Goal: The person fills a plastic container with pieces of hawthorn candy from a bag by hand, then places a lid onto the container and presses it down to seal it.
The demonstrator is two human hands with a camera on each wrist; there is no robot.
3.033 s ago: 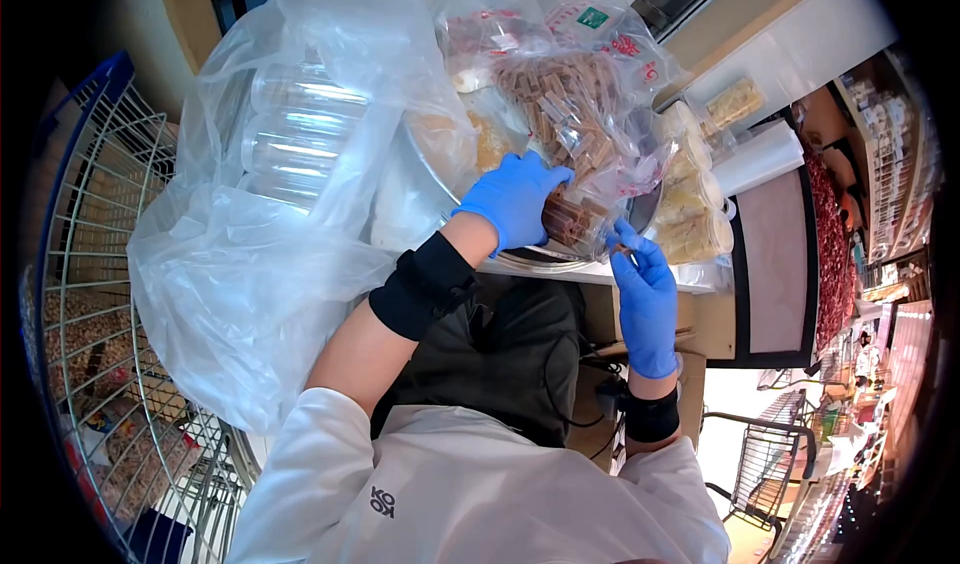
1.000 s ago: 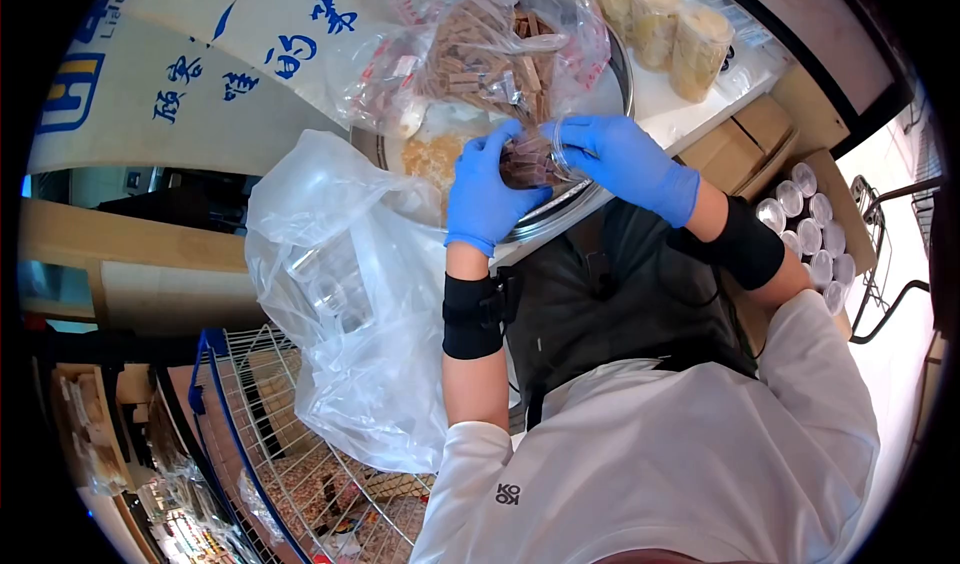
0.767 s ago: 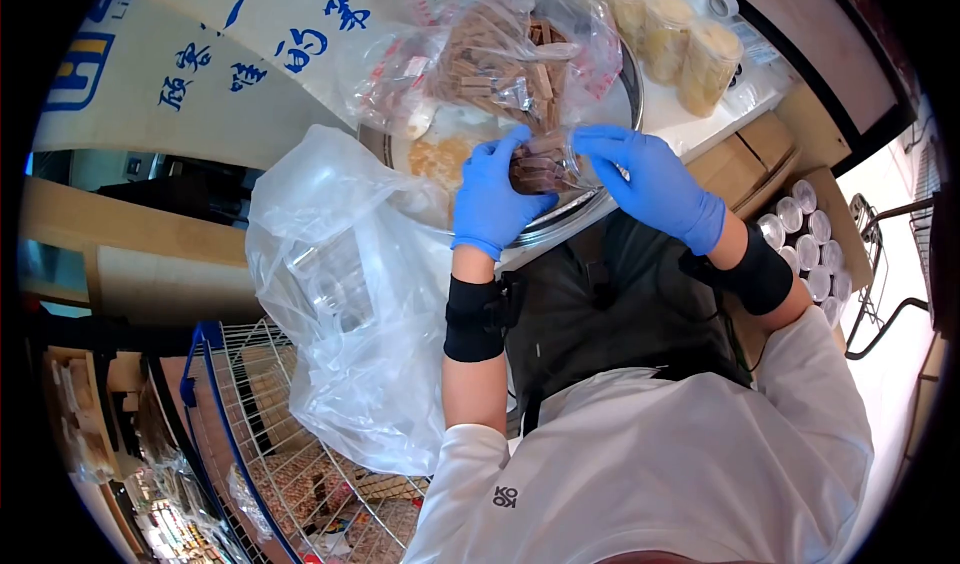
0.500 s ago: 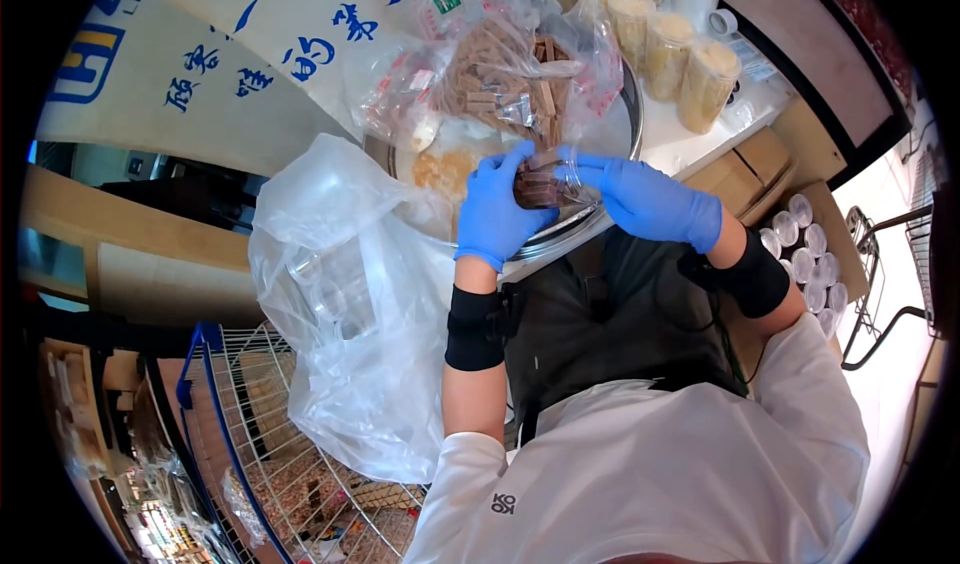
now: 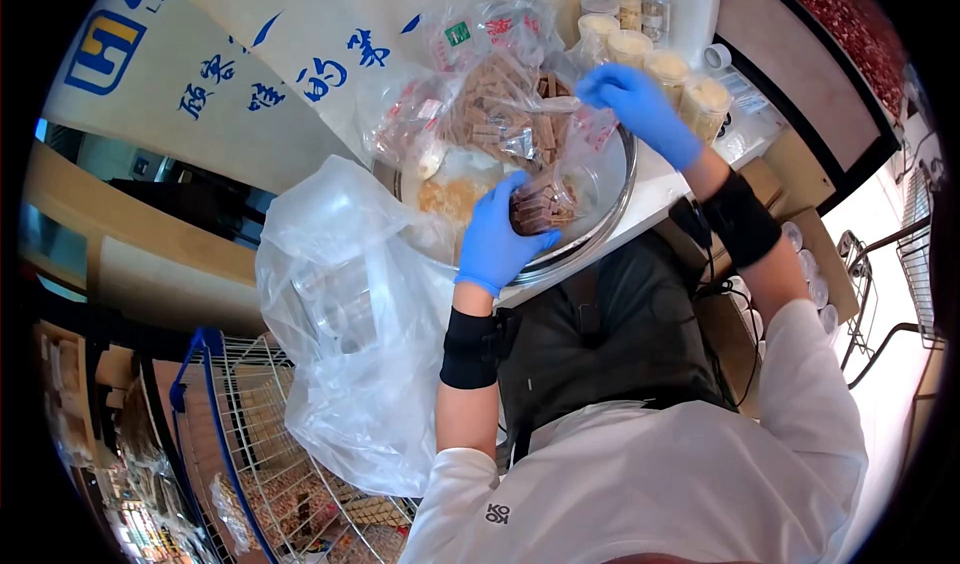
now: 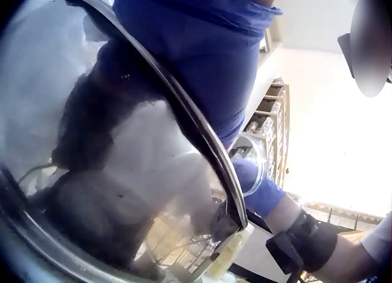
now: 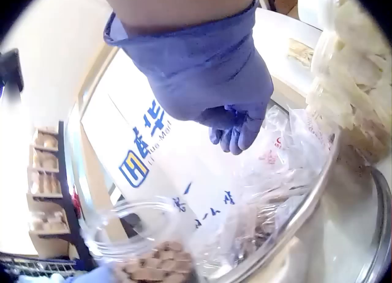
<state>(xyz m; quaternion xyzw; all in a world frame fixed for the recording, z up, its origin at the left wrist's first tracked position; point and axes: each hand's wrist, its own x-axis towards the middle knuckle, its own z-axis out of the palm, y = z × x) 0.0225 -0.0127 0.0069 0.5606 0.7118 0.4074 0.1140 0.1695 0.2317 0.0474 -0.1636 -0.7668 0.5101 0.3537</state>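
My left hand, in a blue glove, grips a clear plastic jar from its left side. Short brown sticks fill much of the jar, which is tilted with its mouth toward the right. My right hand, also gloved, is raised apart from the jar, above the right side of a clear bag of brown sticks. In the right wrist view its fingers hang loosely curled with nothing seen in them. The bag lies on a round metal tray under the jar.
Several tubs with pale contents stand to the right, near a tape roll. A large translucent bag with clear jars hangs at the left, over a shopping cart. A box of round clear items sits low right.
My right hand has left the jar's mouth and moved up and right over the bag of sticks. My left hand keeps its grip on the jar. The head view has swung round.
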